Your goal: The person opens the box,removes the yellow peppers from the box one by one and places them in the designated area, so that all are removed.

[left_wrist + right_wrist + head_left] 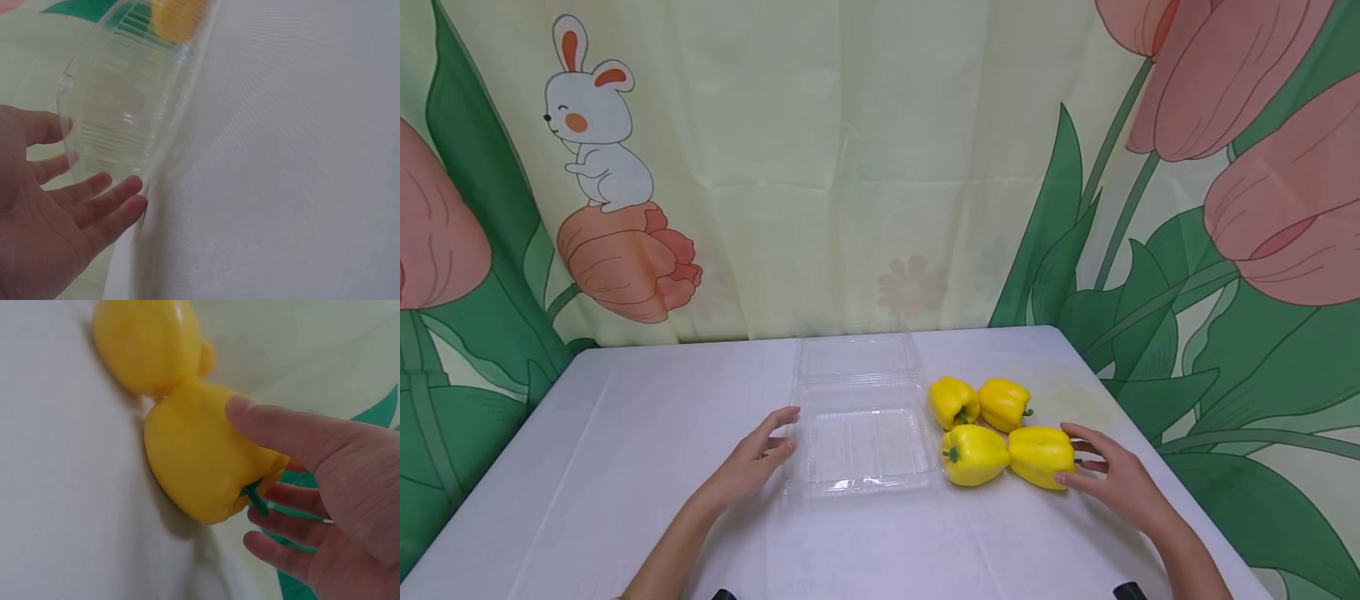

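Observation:
A clear plastic clamshell container (859, 446) lies with its lid folded back in the middle of the table. Beside its left rim is my left hand (750, 461), fingers loosely spread; in the left wrist view, some fingertips show through the clear rim (64, 94). Four-lobed yellow bell peppers sit in a cluster right of the container. My right hand (1117, 479) holds the stem end of the front right yellow bell pepper (1042, 457) between thumb and index finger. In the right wrist view, that pepper's green stem (255, 495) points toward the palm, and the other fingers stay off it.
Another yellow bell pepper (975, 455) touches the held one on its left. Two more, a rear left pepper (951, 398) and a rear right pepper (1003, 403), sit behind. A white cloth covers the table (625, 483); a printed curtain (850, 167) hangs behind it.

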Motion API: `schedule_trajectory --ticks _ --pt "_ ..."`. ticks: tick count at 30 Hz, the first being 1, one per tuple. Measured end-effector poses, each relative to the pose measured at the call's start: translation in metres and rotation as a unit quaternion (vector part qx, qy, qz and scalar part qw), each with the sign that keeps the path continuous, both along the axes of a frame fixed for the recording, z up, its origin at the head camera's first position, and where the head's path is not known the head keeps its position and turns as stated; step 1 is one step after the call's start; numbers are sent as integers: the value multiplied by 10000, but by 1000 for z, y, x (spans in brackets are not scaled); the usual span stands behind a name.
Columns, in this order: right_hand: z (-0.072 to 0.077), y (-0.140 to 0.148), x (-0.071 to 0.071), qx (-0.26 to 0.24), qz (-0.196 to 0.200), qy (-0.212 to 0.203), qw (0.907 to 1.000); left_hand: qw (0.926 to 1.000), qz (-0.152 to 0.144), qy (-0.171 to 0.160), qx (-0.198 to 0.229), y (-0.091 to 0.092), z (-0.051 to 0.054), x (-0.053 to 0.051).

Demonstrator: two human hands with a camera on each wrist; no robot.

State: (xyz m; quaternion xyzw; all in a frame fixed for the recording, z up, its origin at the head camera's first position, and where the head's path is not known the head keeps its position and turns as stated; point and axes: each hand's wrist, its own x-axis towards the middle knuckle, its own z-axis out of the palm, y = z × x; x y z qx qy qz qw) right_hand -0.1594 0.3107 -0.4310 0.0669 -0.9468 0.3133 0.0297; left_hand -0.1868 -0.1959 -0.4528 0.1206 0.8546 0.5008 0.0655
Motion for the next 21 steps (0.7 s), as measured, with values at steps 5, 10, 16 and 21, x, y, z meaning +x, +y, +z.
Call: schedule_trajectory --ticks 5,10,16,21 --pt "3 -2 -1 8 -14 -22 10000 10000 3 -8 3 0 0 0" --pt "7 -3 -5 18 -34 38 10000 10000 12 -2 10 0 2 1" --pt "14 -7 -9 99 -118 258 9995 10000 79 28 40 -2 9 1" --pt "19 -12 -12 155 -154 464 9987 9998 115 154 -54 -7 10 -2"
